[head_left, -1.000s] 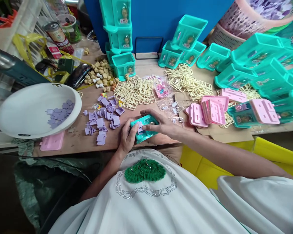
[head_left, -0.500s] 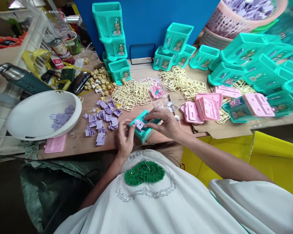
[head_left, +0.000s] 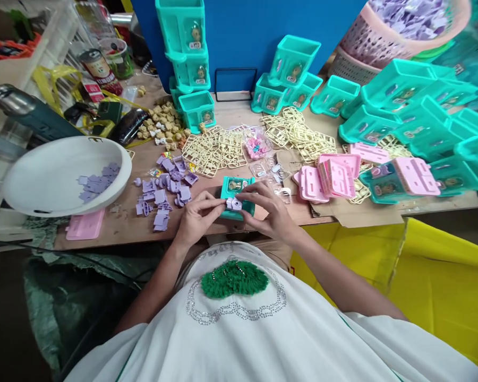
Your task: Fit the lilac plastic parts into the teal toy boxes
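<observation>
A small teal plastic toy box (head_left: 236, 189) stands at the near edge of the wooden table (head_left: 119, 233), held between both hands. My left hand (head_left: 197, 216) grips its left side and pinches a small lilac piece (head_left: 234, 203) against its front. My right hand (head_left: 271, 210) holds the box's right side, fingers also on the lilac piece. Loose lilac pieces (head_left: 163, 193) lie just left of my hands.
A white bowl (head_left: 59, 180) with lilac pieces sits at left. Cream frames (head_left: 215, 151), pink lids (head_left: 330, 178) and many teal boxes (head_left: 402, 106) crowd the table's middle, right and back. A pink basket (head_left: 386, 40) of lilac parts stands at the back right. A yellow bin (head_left: 434, 276) is below right.
The teal box has been turned upright to face me, and both hands now press the lilac piece onto its front.
</observation>
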A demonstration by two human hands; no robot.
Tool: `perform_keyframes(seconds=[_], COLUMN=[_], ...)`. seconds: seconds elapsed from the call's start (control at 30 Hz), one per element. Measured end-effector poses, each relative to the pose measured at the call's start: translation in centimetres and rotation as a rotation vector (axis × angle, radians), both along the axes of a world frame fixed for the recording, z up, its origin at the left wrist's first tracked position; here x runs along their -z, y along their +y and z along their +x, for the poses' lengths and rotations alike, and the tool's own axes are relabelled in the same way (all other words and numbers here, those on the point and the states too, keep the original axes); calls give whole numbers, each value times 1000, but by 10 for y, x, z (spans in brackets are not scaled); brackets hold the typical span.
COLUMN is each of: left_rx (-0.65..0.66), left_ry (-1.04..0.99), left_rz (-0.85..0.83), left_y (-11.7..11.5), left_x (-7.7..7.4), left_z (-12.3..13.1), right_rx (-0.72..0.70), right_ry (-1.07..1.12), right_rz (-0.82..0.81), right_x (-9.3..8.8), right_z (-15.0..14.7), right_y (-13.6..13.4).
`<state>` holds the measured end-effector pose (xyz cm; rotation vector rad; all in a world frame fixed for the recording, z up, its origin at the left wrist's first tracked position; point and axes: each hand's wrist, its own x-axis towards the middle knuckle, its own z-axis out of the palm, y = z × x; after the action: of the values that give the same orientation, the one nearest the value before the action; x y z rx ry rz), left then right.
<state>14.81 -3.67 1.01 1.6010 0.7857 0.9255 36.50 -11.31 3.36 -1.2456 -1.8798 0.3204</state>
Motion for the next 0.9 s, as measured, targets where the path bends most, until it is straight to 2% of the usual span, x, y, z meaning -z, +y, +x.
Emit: perform_keyframes(seconds=[0.13,0.23,0.47,0.7,0.9], left_rx=[68,67,143,11,45], left_ry=[67,110,-24,44,-15], left_rz=[93,179,191,261,187], left_y=[17,24,32,28,28], left_x=[-8,-11,-2,4,4], left_z=[0,3,6,9,5], right_rx=[-44,-55,-13,-18,29], right_ry=[20,36,94,92,149], right_rz=[-32,-59,-23,-32,8], right_x=[1,1,5,7,13], right_z=[7,8,1,3,-3], right_y=[3,3,2,3,2])
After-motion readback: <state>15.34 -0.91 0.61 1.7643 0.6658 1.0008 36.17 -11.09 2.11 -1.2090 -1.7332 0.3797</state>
